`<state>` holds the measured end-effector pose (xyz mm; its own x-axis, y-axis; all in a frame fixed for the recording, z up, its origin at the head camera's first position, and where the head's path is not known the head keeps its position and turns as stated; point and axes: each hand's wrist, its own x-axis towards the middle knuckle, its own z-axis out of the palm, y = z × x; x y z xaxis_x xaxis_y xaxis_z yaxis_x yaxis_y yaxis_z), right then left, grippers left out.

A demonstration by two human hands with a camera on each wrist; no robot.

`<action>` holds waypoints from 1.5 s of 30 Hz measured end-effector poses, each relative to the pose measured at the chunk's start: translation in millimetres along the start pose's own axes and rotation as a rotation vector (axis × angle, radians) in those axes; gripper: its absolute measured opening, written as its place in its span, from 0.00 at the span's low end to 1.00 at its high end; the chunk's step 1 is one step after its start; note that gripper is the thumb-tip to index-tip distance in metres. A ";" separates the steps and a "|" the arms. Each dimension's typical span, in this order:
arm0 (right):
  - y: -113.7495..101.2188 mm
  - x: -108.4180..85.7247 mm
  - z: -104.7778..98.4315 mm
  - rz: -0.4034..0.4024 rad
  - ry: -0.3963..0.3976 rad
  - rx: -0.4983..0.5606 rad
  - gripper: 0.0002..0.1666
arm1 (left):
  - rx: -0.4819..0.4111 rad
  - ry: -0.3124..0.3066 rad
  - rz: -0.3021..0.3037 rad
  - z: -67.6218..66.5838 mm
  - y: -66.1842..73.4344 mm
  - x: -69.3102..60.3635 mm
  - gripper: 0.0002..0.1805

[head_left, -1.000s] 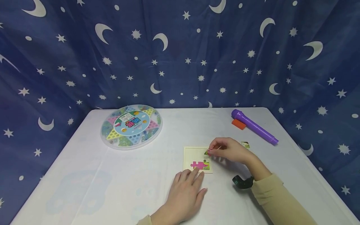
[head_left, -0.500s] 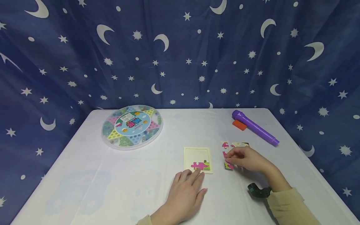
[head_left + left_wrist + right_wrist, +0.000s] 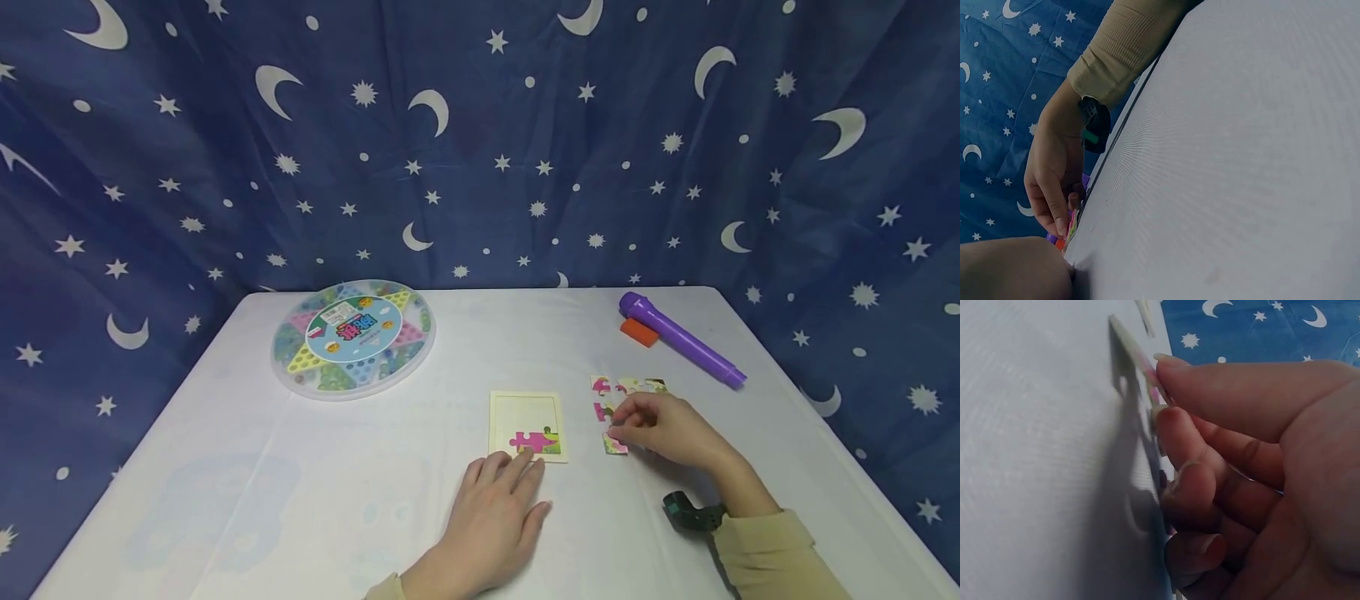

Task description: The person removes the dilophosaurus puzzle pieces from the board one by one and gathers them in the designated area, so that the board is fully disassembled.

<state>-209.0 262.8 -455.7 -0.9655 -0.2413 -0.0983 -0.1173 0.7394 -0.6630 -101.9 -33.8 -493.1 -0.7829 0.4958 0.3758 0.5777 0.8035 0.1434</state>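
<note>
My left hand (image 3: 491, 517) rests palm down on the white table, its outstretched fingertips on the near edge of a small cream puzzle frame (image 3: 492, 421). Joined pink-and-green puzzle pieces (image 3: 535, 441) lie in the frame's lower right; fingertips cover part of them. To the right of the frame, my right hand (image 3: 667, 429) pinches a pink-and-green jigsaw puzzle piece (image 3: 615, 444) between thumb and index finger. In the right wrist view that puzzle piece (image 3: 1132, 350) tilts close to the tabletop. Loose puzzle pieces (image 3: 601, 385) lie just beyond, some partly hidden by the hand.
A round, clear-lidded board game (image 3: 352, 329) with marbles lies at the back left. At the back right are a purple microphone-shaped toy (image 3: 686, 342) and an orange block (image 3: 639, 332) against it. A starry blue cloth (image 3: 480, 142) hangs behind the table.
My right hand has gone from above the frame to the loose pieces on the right, carrying a puzzle piece, then shifted slightly further right. My left hand has stayed put.
</note>
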 end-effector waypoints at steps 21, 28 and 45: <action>-22.5 3.6 19.0 -0.115 0.039 -0.015 0.10 | 0.002 0.012 0.004 -2.8 0.1 0.4 0.26; -41.3 8.2 30.3 -0.203 -0.014 -0.074 0.11 | 0.000 0.020 -0.007 -2.2 -0.5 1.5 0.24; -78.5 28.4 50.1 -0.249 -0.172 -0.096 0.14 | -0.045 0.111 -0.047 -1.6 -5.5 5.8 0.15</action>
<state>-215.6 166.3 -443.6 -0.8520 -0.5186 -0.0714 -0.3741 0.6987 -0.6098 -109.3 -35.9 -490.3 -0.7803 0.4167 0.4663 0.5528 0.8083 0.2028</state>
